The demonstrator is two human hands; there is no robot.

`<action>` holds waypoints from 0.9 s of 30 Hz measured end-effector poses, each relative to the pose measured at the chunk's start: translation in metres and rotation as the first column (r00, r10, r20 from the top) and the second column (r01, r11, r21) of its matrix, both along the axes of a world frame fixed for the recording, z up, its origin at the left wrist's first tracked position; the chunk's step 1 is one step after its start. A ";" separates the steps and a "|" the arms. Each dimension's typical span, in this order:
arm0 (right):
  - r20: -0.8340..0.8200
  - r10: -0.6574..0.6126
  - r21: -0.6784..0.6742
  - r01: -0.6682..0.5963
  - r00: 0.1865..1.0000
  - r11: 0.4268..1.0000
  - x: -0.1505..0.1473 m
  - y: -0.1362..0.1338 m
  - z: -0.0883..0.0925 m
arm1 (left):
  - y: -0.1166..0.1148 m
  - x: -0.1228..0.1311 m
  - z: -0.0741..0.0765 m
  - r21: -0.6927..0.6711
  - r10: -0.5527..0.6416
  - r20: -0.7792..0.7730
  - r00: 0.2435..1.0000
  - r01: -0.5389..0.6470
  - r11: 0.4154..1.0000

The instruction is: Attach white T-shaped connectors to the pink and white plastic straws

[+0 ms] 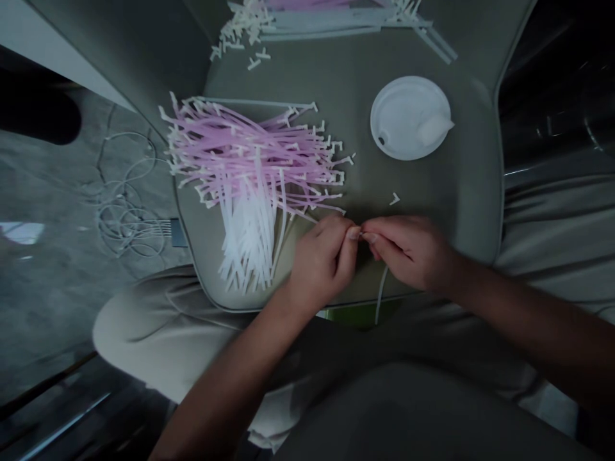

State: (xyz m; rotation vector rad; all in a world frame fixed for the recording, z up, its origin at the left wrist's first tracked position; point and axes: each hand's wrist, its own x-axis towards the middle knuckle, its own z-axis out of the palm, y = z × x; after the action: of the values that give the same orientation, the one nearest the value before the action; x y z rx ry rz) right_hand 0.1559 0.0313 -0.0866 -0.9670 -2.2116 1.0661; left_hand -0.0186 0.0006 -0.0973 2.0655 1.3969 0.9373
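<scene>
My left hand and my right hand meet fingertip to fingertip over the front of a grey-green chair seat. Both are closed in a pinch; a tiny pale piece shows between them, mostly hidden by the fingers. A thin white tube hangs down beneath my right hand. Left of the hands lies a heap of pink tubes with white end pieces, and a bundle of white tubes lies across its lower side. Just above my right hand is a small white connector.
A round white lid holding a white pointed item sits at the seat's right. Small white connectors and flat clear strips lie at the back. Coiled cables are on the floor at left.
</scene>
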 end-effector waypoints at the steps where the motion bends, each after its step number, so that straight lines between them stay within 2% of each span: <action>1: -0.001 -0.002 -0.002 0.002 1.000 1.000 0.000 0.000 0.000 | 0.000 0.000 -0.001 0.014 0.000 -0.014 1.000 0.000 1.000; 8: 0.033 -0.009 0.045 0.008 0.999 0.999 0.000 -0.001 -0.002 | -0.003 0.002 -0.004 0.091 0.009 -0.123 0.992 0.002 0.996; 13: 0.123 -0.049 0.247 0.017 0.991 0.969 -0.001 -0.008 -0.005 | -0.004 0.003 -0.002 0.096 0.002 -0.159 0.987 0.014 0.995; 16: 0.206 -0.139 0.381 0.052 0.969 0.923 -0.005 -0.015 -0.006 | -0.004 0.005 0.001 0.057 0.024 -0.097 0.995 -0.018 0.998; 18: 0.206 -0.198 0.414 0.098 0.958 0.905 -0.008 -0.018 -0.004 | -0.005 0.007 0.003 0.021 0.064 -0.046 0.997 -0.064 0.998; 20: 0.177 -0.197 0.337 0.129 0.964 0.933 -0.009 -0.017 0.001 | -0.005 0.007 0.005 0.006 0.085 -0.028 0.996 -0.085 0.996; 21: 0.157 -0.169 0.245 0.127 0.973 0.961 -0.009 -0.015 0.005 | -0.005 0.006 0.005 0.011 0.073 -0.030 0.997 -0.073 0.997; 23: 0.103 -0.085 -0.031 0.088 0.991 0.996 -0.008 -0.008 0.015 | -0.005 0.003 0.004 0.044 0.014 -0.033 0.999 -0.012 0.999; 24: 0.084 -0.055 -0.196 0.071 0.995 0.978 -0.006 -0.004 0.020 | -0.005 0.001 0.003 0.067 -0.022 -0.035 0.999 0.025 0.997; 25: 0.070 -0.039 -0.350 0.061 0.997 0.935 -0.004 0.001 0.025 | -0.005 0.000 0.002 0.090 -0.057 -0.040 0.998 0.060 0.994; 27: 0.020 0.014 -0.558 -0.001 1.000 0.830 0.001 0.009 0.032 | -0.006 -0.003 -0.001 0.128 -0.110 -0.058 0.992 0.117 0.985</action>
State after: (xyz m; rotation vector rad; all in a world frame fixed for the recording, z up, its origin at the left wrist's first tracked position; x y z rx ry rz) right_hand 0.1565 0.0400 -0.0541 -1.2056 -1.9439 1.7724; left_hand -0.0213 -0.0050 -0.0982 2.2546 1.2575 0.9577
